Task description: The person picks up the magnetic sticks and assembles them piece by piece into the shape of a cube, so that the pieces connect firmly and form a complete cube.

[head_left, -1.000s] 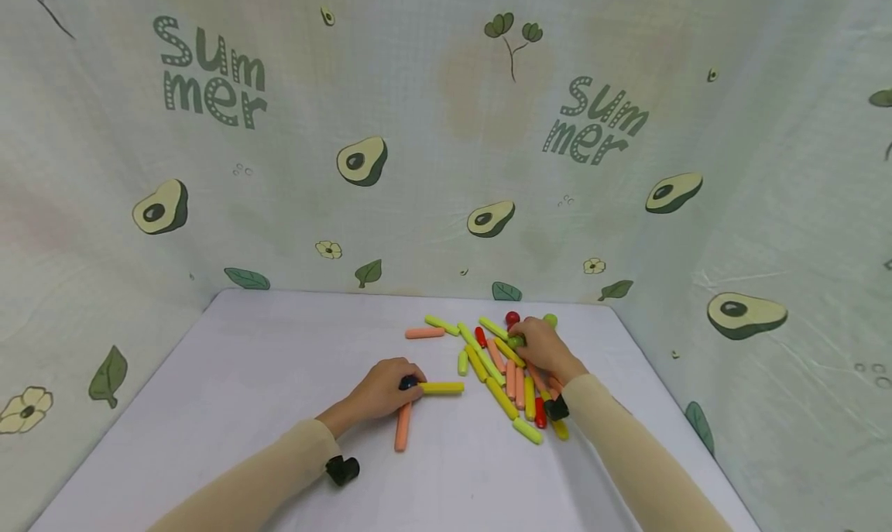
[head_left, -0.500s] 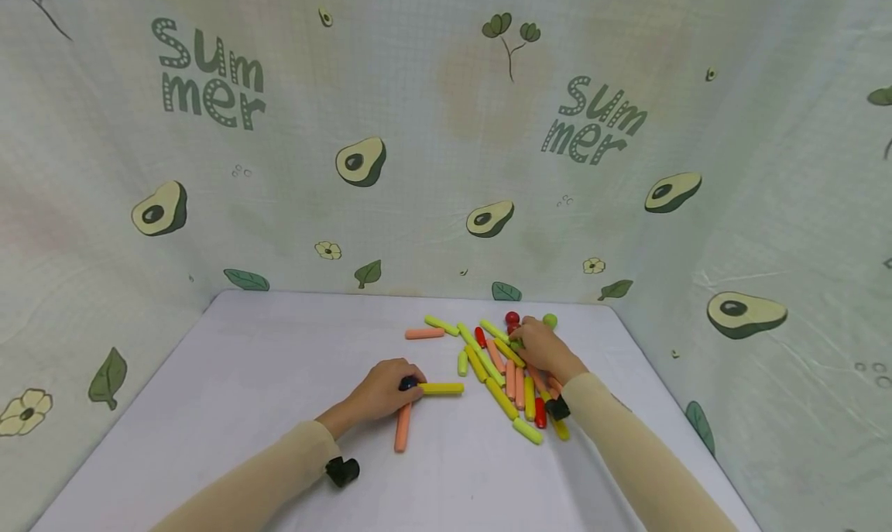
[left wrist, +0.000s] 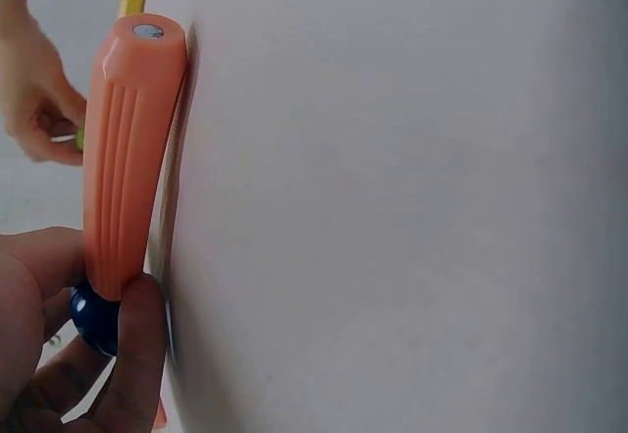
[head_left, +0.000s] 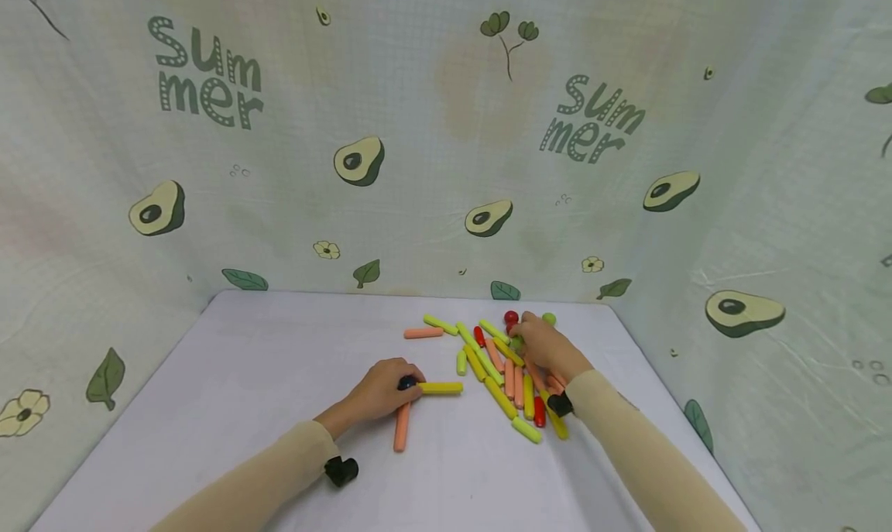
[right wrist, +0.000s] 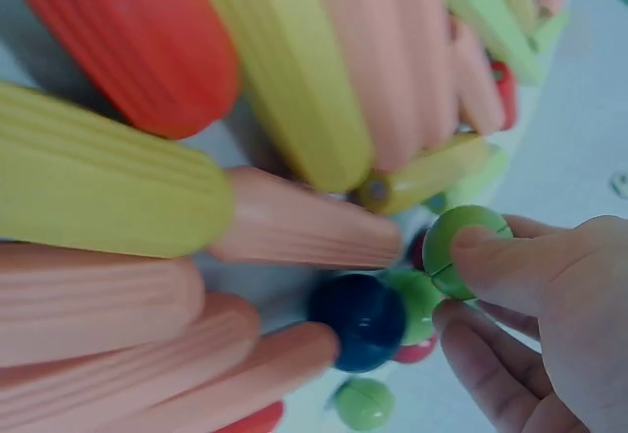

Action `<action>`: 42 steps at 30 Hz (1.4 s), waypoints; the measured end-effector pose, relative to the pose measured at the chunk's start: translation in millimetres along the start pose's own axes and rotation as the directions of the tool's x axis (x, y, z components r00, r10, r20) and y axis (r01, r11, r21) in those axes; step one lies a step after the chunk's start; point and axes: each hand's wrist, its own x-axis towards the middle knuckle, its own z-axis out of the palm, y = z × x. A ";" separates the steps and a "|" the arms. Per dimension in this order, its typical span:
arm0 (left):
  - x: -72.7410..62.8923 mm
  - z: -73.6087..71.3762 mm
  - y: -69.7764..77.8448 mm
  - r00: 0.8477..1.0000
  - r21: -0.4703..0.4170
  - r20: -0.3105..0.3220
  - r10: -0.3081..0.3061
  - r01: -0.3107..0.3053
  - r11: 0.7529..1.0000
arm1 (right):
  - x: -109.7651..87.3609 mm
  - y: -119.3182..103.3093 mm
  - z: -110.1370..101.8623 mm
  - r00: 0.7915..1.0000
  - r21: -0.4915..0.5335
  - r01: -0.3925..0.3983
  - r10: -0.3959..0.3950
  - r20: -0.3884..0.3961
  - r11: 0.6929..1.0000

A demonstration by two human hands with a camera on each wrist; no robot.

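My left hand (head_left: 382, 389) pinches a dark blue ball (left wrist: 96, 317) near the middle of the table. An orange rod (left wrist: 132, 158) with a round metal spot in its end meets this ball and points toward the table's front. A yellow rod (head_left: 442, 389) extends right from the same hand; its inner end is hidden. At the back right, my right hand (head_left: 550, 344) pinches a green ball (right wrist: 453, 252) between thumb and fingers. Just beyond that ball, another dark blue ball (right wrist: 357, 322) and further green (right wrist: 364, 404) and red balls (head_left: 512, 317) lie close together.
A loose pile of rods spreads under and left of the right forearm: yellow (head_left: 501, 397), orange (head_left: 509, 379), lime (head_left: 526, 430) and red (head_left: 540, 412). One orange rod (head_left: 423, 333) lies apart toward the back. A printed cloth (head_left: 418, 129) stands behind the white table (head_left: 279, 346).
My right hand has shifted very slightly while staying over the balls. The left hand keeps its place with the blue ball and rods. The head view has drifted a little.
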 end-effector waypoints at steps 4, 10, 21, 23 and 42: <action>0.1 -1.8 -0.6 1.000 -0.007 -0.004 0.007 -0.007 1.000 | -5.6 -7.8 -8.2 0.997 0.019 0.046 -0.045 -0.062 0.999; -1.7 -2.9 -1.5 1.000 -0.006 -0.003 0.000 0.000 1.000 | -22.7 -27.9 -6.5 0.991 0.158 0.121 -0.109 -0.083 0.980; -1.7 -2.8 -4.3 1.000 -0.014 -0.006 -0.011 0.011 1.000 | -41.0 -62.9 23.6 0.971 0.267 0.239 -0.227 -0.075 0.934; -1.7 -2.9 -4.3 1.000 -0.013 -0.007 -0.010 0.010 1.000 | -42.3 -66.2 29.2 0.965 0.262 0.263 -0.248 -0.087 0.929; -7.8 -4.6 -7.0 1.000 -0.002 -0.021 -0.010 0.010 1.000 | -43.7 -83.4 52.7 0.962 0.291 0.270 -0.242 -0.129 0.918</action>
